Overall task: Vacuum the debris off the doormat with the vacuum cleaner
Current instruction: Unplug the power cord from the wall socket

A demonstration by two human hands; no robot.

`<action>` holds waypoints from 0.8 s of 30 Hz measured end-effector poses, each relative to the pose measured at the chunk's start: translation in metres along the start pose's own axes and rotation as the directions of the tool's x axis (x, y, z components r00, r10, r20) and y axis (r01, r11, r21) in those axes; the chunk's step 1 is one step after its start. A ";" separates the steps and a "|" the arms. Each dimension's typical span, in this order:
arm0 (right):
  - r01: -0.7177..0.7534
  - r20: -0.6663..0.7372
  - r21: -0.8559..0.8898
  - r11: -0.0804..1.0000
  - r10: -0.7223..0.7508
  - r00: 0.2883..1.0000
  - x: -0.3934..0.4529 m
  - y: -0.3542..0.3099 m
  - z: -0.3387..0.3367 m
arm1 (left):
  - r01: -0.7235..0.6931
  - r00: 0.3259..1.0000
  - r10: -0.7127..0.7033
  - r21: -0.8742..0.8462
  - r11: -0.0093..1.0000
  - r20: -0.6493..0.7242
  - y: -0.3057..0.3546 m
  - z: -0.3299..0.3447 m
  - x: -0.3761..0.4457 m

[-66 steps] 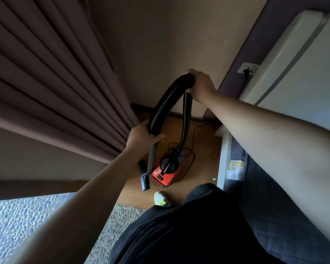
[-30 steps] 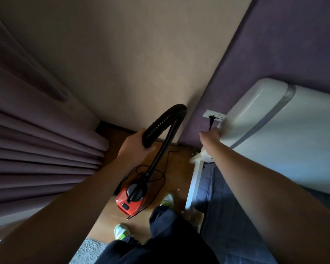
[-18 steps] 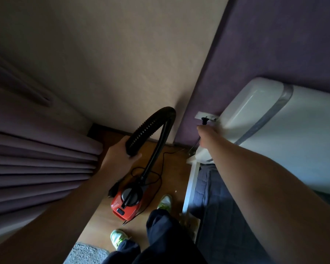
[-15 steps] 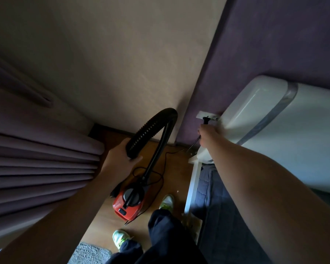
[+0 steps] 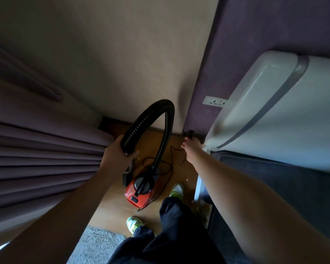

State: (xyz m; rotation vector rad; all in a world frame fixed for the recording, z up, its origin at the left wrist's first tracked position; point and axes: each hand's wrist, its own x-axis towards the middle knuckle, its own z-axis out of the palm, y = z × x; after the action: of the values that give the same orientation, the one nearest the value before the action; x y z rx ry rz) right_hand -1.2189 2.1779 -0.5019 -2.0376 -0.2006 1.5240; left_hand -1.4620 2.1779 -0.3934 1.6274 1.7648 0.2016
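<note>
A small red vacuum cleaner (image 5: 139,191) stands on the wooden floor between my feet and the wall. Its black ribbed hose (image 5: 151,115) arches up from the body. My left hand (image 5: 116,155) grips the hose near its lower end, with the nozzle (image 5: 126,179) hanging just below. My right hand (image 5: 191,147) holds the black plug (image 5: 190,133) of the power cord (image 5: 170,162), well below the white wall socket (image 5: 214,101), whose holes stand bare. A corner of the grey doormat (image 5: 95,244) shows at the bottom.
Purple curtains (image 5: 42,159) hang along the left. A white fridge (image 5: 274,111) fills the right, with a dark sofa or bed (image 5: 293,187) below it. Loose cord lies coiled on the floor beside the vacuum. Small crumbs dot the wooden floor (image 5: 187,180).
My right hand was at the wall socket with the plug in it; now the plug is out and the hand has dropped down with it. The left hand keeps its hold on the hose.
</note>
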 end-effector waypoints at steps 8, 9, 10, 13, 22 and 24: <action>0.029 0.141 0.021 0.999 -0.032 0.989 -0.052 0.026 -0.011 | -0.071 0.996 0.067 0.050 0.996 0.064 0.000 -0.013 0.009; 0.046 0.173 0.038 0.998 -0.051 0.984 -0.057 0.026 -0.015 | -0.089 0.994 0.086 0.054 0.995 0.070 0.004 -0.013 0.011; 0.048 0.183 0.056 0.997 -0.057 0.981 -0.064 0.026 -0.017 | -0.113 0.991 0.107 0.069 0.991 0.082 0.008 -0.016 0.013; 0.091 0.209 0.103 0.991 -0.111 0.972 -0.080 0.027 -0.026 | -0.204 0.976 0.195 0.102 0.974 0.094 0.025 -0.025 0.022; 0.128 0.186 0.078 0.989 -0.141 0.972 -0.093 0.051 -0.054 | -0.337 0.939 0.342 0.094 0.937 -0.036 0.068 -0.042 0.040; 0.118 0.182 0.101 0.988 -0.135 0.974 -0.095 0.053 -0.058 | -0.330 0.938 0.337 0.088 0.940 -0.081 0.073 -0.038 0.038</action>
State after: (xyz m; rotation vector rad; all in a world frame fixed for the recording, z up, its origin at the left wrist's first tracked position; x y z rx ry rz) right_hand -1.2089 2.0714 -0.4403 -1.7764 -0.3240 1.6152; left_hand -1.4236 2.2401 -0.3404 1.9960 1.5681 0.3805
